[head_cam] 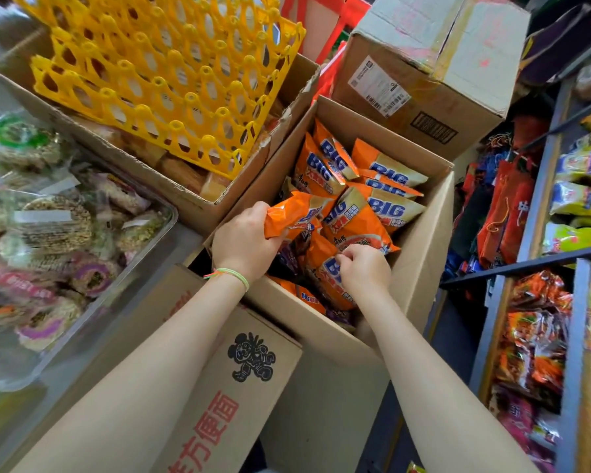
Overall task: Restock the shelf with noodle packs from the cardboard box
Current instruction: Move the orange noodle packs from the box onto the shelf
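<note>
An open cardboard box (pixel 420 233) in the middle of the head view holds several orange noodle packs (pixel 386 208) marked BIG. My left hand (pixel 243 240) grips one orange pack (pixel 296 213) by its end, lifted a little above the pile. My right hand (pixel 364 268) is down inside the box, its fingers pinching the top edge of another orange pack (pixel 326 274). The shelf (pixel 539 199) with blue metal posts stands at the right, stocked with yellow, orange and red packets.
Yellow plastic egg trays (pixel 164 73) lie on an open carton at the upper left. A sealed carton (pixel 420 76) stands behind the noodle box. A clear tub (pixel 82 308) of wrapped snacks sits at the left. A printed carton flap (pixel 226 387) lies under my left forearm.
</note>
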{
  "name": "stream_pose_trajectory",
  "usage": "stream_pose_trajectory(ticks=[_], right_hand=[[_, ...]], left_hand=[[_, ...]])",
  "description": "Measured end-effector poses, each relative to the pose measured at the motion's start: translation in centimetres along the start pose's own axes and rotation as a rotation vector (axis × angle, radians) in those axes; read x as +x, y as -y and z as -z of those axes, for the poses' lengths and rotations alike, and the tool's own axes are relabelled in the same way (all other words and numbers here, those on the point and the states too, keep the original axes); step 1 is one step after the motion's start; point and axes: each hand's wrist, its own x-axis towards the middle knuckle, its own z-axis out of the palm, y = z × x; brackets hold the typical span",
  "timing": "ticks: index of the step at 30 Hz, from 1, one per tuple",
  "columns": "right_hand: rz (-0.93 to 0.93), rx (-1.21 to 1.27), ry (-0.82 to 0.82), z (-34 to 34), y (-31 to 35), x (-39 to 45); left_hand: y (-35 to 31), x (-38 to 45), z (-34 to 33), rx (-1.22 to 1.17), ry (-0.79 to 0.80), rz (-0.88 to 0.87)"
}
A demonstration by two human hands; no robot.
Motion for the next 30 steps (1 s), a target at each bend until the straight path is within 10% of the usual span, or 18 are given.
stream_pose_trajectory(ticks=[8,16,30], right_hand=[[0.496,-0.093,-0.627,6.1,-0.6,-5.7],[0.42,0.329,-0.73,14.8,-2.0,-10.1],[0.38,0.258,-0.57,24.5,-8.4,-24.5]], left_hand=[[-0.1,-0.9,0.7,-0.088,-0.046,0.039],[-5.3,-2.4,4.3,-0.645,-0.025,0.168],[-22.9,-14.1,7.8,-1.156,0.881,0.167]])
